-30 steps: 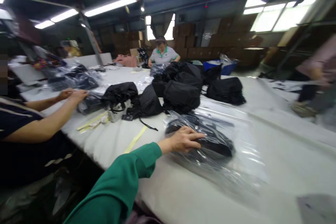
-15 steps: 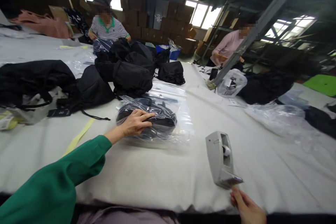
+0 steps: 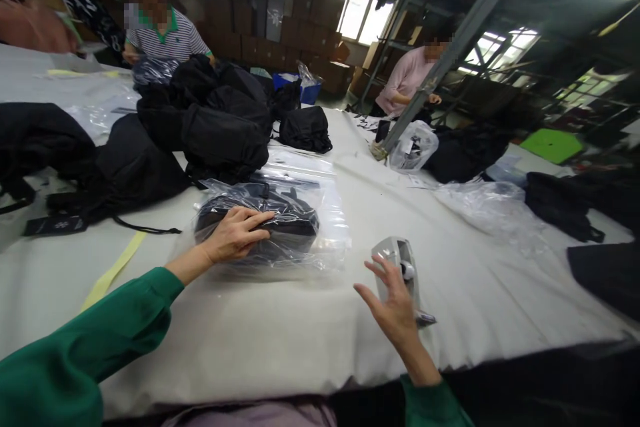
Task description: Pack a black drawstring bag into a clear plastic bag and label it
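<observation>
A dark bag (image 3: 295,233) lies inside a clear plastic bag (image 3: 333,223) on the white-covered table. My left hand (image 3: 239,235) rests on top of it, fingers stretched over the plastic and pressing lightly, not gripped round it. To the right stands a grey tape dispenser (image 3: 407,250) with its cutter end toward me. My right hand (image 3: 393,297) is raised with thumb and fingers apart, overlapping the dispenser's left side in view. Whether it touches the dispenser I cannot tell. I see nothing held in it, though a thin strip of clear tape would be hard to make out.
Black drawstring bags (image 3: 225,133) are heaped at the back left. A yellow strip (image 3: 113,273) lies left of my forearm. Clear plastic bags (image 3: 493,210) spread at the right, near a slanting metal post (image 3: 425,87). Two people (image 3: 167,37) work beyond the table.
My right hand has left the dispenser's cutter end, moved up and left, and spread its fingers. My left hand stays on the bagged item. The view has shifted right.
</observation>
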`<state>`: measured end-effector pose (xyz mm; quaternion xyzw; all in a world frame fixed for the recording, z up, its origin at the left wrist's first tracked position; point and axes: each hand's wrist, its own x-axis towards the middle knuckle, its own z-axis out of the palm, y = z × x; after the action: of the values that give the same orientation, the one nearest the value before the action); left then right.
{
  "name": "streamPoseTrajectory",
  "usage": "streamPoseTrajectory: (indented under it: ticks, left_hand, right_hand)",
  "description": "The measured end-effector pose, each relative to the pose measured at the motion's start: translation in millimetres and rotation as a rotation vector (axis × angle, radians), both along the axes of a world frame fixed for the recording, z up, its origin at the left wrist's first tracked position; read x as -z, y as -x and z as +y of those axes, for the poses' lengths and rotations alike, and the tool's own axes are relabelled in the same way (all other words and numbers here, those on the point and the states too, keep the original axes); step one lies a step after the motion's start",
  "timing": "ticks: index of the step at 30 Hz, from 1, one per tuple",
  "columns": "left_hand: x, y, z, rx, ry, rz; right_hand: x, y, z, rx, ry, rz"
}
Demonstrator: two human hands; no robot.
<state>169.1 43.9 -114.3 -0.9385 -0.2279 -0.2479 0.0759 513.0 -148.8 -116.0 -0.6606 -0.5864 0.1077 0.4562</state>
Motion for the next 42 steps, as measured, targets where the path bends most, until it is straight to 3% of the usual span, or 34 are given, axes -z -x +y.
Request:
streamPoseTrajectory:
  ticks: [4,7,16,23,26,28,30,35,39,42]
  left_hand:
    - [3.2,1,4,0.027,-0.037,-0.015]
    - [6.8,3,9,0.057,-0.099,0.0]
    - [-1.4,1,9,0.003,-0.18,0.148]
    - [6.7,1,8,-0.018,-0.172,0.095]
    - [6.2,1,8,-0.01,-0.177,0.1]
    - [4.4,2,7,-0.01,-0.175,0.105]
    - [2.5,2,7,-0.003,-0.166,0.108]
    - [1.3,3,6,-0.01,-0.128,0.137]
    - [2.8,3,7,-0.023,-0.13,0.145]
    - [3.3,3,7,-0.012,-0.125,0.139]
  right_hand:
    - [7.9,12,79,-0.106,-0.045,0.049]
    - [18.4,12,104,-0.117,-0.045,0.157]
    - [7.7,4,124,-0.075,-0.099,0.264]
    - [-7.5,2,135,-0.126,-0.069,0.109]
    - [-21.8,0,129,-0.176,-0.043,-0.027]
    - [-41.4,3,121,-0.197,-0.099,-0.128]
    - [-68.6,11,113,-0.302,-0.135,-0.208]
    - [-132.1,54,106,-0.877,0.095,-0.404]
    - [-144.7,87,125,-1.143,0.289,-0.602]
    - [-140.1,103,147,-1.163,0.412,-0.821]
